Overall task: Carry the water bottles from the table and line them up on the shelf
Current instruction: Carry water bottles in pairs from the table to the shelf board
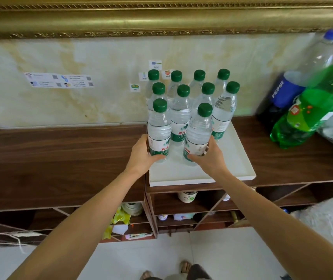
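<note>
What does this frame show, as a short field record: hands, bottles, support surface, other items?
left hand: left hand wrapped around the front-left water bottle
right hand: right hand wrapped around the front-right water bottle
bottles: ten green-capped water bottles, all upright, in staggered rows
support: white tray on the dark wooden shelf top
other items: Pepsi bottle and green soda bottle at right
lifted or resting: cannot tell

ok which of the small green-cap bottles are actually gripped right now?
Only the two front ones: front-left bottle in the left hand, front-right bottle in the right hand. The eight behind stand untouched on the white tray.
</note>
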`<state>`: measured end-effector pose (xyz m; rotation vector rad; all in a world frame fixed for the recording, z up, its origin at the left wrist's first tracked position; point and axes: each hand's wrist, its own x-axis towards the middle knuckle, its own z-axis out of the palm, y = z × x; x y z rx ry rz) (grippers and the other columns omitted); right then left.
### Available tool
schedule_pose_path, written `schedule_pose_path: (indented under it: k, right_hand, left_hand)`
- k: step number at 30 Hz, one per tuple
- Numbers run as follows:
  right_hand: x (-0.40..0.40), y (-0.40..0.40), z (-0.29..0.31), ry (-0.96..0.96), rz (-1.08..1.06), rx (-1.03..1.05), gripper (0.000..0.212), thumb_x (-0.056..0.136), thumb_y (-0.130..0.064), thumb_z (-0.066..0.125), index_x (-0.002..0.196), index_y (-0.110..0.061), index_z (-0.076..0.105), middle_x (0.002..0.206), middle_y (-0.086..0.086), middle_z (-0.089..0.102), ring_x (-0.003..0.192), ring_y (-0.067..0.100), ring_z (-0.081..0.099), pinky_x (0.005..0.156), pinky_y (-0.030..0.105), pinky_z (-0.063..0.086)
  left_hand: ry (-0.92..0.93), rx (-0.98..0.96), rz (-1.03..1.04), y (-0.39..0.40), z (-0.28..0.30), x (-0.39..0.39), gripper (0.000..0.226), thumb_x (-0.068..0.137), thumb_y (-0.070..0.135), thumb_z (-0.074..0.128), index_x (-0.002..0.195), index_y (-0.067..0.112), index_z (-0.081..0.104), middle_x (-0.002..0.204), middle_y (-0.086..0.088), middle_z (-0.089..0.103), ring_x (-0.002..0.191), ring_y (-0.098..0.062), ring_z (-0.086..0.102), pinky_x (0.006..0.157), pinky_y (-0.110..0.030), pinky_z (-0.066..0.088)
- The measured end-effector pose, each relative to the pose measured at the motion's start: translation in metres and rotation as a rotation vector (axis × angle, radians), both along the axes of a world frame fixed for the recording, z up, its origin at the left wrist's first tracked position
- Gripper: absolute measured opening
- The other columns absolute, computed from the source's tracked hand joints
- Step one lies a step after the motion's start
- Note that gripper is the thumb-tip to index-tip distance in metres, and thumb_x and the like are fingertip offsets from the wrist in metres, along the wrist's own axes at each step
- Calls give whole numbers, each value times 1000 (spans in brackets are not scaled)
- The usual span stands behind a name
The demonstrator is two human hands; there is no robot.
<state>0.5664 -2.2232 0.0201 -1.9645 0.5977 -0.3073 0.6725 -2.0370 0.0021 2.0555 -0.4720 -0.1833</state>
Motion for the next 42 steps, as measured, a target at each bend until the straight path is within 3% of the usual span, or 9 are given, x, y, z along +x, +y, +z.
schedule_pose_path:
  k: [4, 11, 17, 24, 29, 36, 42]
  right_hand:
    - [-1, 0, -2, 5, 10, -20, 75, 69, -21, 84, 131, -17, 42, 123, 1, 62, 109, 19, 59, 83, 26, 46]
    - [7, 12, -4, 16, 92, -33, 75, 68, -18, 85, 131, -17, 44, 119, 1, 64, 96, 10, 56, 80, 23, 46]
    - [22, 19, -8, 24, 135, -40, 73, 68, -16, 85, 127, -12, 42, 113, 2, 64, 93, 13, 58, 80, 24, 48]
    - [33, 12, -9, 37, 160, -76, 73, 68, -15, 84, 127, -15, 41, 119, 3, 63, 97, 15, 57, 77, 23, 46]
    - [31, 15, -12, 16, 154, -52, 72, 71, -12, 83, 129, -15, 41, 119, 2, 63, 98, 12, 58, 69, 7, 42]
    - [30, 17, -13, 11, 136, -53, 79, 71, -16, 83, 136, -19, 38, 125, 2, 62, 109, 18, 60, 84, 22, 47]
    - [29, 17, -15, -12, 127, -22, 68, 72, -14, 82, 128, -18, 44, 119, 1, 64, 100, 13, 60, 85, 26, 51]
  left_hand:
    - [7, 6, 1, -1, -1, -2, 70, 66, 17, 87, 125, 12, 49, 128, -6, 60, 112, -13, 55, 97, -40, 51]
    - [43, 2, -22, 2, -1, -1, 68, 68, 13, 85, 126, 15, 49, 128, -3, 59, 116, -17, 56, 99, -41, 50]
    - [68, -11, -52, 7, 2, 0, 64, 73, 7, 80, 128, 12, 48, 126, 2, 58, 114, -10, 53, 91, -20, 47]
    - [65, -16, -68, 8, -2, 1, 67, 74, 7, 79, 132, 14, 47, 134, -4, 56, 124, -16, 52, 103, -34, 47]
    - [67, -20, -73, 8, -5, 3, 71, 75, 8, 79, 137, 14, 44, 136, -5, 54, 126, -17, 50, 103, -36, 47]
    - [57, -33, -83, 9, -12, 3, 69, 76, 9, 78, 136, 14, 44, 135, -4, 53, 125, -14, 50, 104, -38, 47]
    - [53, -2, -99, 8, -9, 4, 68, 79, 9, 76, 138, 15, 42, 138, -5, 52, 126, -15, 50, 105, -33, 45]
